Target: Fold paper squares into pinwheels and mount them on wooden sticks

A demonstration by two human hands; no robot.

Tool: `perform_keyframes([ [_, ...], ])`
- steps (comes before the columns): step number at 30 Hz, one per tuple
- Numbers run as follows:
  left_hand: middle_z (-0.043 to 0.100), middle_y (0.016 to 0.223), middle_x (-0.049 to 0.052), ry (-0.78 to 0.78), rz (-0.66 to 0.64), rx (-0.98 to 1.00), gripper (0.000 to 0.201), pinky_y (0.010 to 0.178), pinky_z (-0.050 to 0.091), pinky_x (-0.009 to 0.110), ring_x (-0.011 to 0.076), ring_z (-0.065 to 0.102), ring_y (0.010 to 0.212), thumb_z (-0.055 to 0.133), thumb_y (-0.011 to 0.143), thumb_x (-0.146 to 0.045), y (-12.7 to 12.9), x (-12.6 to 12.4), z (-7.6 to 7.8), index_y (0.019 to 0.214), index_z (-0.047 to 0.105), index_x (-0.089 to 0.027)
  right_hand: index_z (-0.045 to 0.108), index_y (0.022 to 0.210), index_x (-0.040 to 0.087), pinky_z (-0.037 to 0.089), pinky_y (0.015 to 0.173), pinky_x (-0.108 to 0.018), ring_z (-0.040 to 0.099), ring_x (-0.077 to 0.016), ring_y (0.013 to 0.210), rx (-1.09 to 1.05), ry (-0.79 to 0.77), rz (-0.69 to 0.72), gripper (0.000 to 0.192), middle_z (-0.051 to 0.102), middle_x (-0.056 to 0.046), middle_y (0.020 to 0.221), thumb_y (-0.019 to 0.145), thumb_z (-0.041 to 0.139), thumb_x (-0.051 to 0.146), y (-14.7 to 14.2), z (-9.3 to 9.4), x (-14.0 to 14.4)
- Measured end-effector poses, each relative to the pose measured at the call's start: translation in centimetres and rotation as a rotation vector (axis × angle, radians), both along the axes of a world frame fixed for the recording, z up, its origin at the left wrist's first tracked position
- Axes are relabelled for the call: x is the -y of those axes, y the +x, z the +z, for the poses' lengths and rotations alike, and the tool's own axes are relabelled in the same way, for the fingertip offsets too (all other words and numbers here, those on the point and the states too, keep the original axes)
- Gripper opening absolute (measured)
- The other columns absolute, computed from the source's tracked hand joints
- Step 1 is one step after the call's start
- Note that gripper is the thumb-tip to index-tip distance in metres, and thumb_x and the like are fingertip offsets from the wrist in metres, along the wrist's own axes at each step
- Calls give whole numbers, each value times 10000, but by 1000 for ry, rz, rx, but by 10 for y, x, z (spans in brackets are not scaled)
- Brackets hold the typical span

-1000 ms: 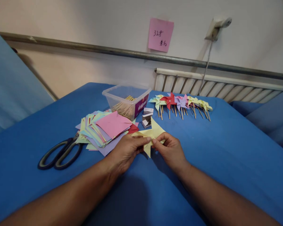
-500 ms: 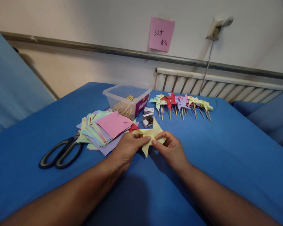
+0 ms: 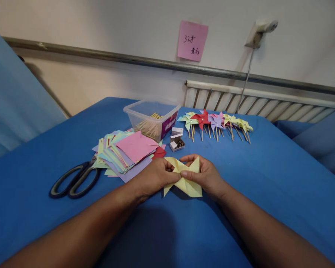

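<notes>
Blue cloth [image 3: 268,178] under a white wall [image 3: 100,22]; left hand [image 3: 153,178] and right hand [image 3: 208,175] pinch yellow folded paper [image 3: 185,182].

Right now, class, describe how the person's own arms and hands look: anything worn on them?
Both forearms are bare to the picture's edge, with no sleeves in view. The left hand and right hand wear no gloves, and no rings, watch or markings show.
</notes>
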State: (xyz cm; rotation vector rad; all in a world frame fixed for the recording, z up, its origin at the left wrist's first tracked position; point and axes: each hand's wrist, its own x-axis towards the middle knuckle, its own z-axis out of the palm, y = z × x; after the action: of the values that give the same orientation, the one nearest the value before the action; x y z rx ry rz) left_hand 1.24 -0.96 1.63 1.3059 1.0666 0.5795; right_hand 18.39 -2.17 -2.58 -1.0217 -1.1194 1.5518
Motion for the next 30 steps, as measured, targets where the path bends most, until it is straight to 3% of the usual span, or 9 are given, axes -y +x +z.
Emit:
perform_keyframes([
  [3, 610, 554, 5, 5, 19, -24, 42, 436, 280, 224, 110, 478, 458, 675, 644, -183, 1, -1, 0, 620, 669, -149, 613, 965, 177, 434, 520, -226, 537, -95, 525, 15, 12, -10, 445, 590, 46, 674, 603, 822, 330, -3, 1, 0],
  [6, 577, 525, -11, 13, 152, -4, 103, 442, 283, 220, 102, 465, 457, 710, 637, -212, 5, -2, -5, 611, 630, -153, 591, 899, 180, 440, 514, -225, 538, -97, 521, -14, 6, -125, 408, 594, 48, 667, 593, 818, 327, -9, 3, 1],
  [11, 669, 728, 25, -84, 349, 232, 256, 612, 453, 261, 154, 606, 648, 782, 616, -215, 14, 0, -14, 823, 643, -156, 562, 890, 186, 465, 520, -230, 563, -103, 542, -115, 16, -358, 378, 628, 33, 713, 630, 796, 328, -22, 1, 4],
  [15, 682, 808, 55, -306, 315, 521, 168, 771, 503, 314, 179, 640, 779, 757, 692, -227, 17, 5, -15, 802, 653, -155, 549, 923, 193, 489, 535, -237, 584, -110, 563, -180, 31, -464, 376, 639, 27, 733, 659, 785, 320, -25, 0, 6],
  [19, 700, 890, 74, -399, 303, 613, 187, 821, 501, 303, 173, 644, 825, 750, 716, -198, 19, 9, -16, 890, 697, -156, 538, 931, 193, 515, 582, -258, 610, -124, 606, -210, 27, -522, 379, 650, 14, 755, 671, 780, 326, -26, 0, 6],
  [25, 714, 982, 103, -321, 285, 605, 305, 793, 514, 313, 206, 650, 871, 737, 738, -226, 22, 12, -19, 1031, 698, -152, 548, 946, 199, 497, 543, -232, 584, -104, 579, -150, 83, -496, 348, 628, 36, 741, 700, 766, 312, -29, -1, 10],
  [30, 723, 975, 120, -254, 301, 566, 289, 788, 516, 320, 225, 662, 851, 731, 732, -239, 22, 12, -17, 993, 709, -116, 552, 938, 191, 484, 551, -221, 579, -96, 589, -159, 100, -449, 335, 627, 33, 750, 711, 766, 314, -30, -2, 12],
])
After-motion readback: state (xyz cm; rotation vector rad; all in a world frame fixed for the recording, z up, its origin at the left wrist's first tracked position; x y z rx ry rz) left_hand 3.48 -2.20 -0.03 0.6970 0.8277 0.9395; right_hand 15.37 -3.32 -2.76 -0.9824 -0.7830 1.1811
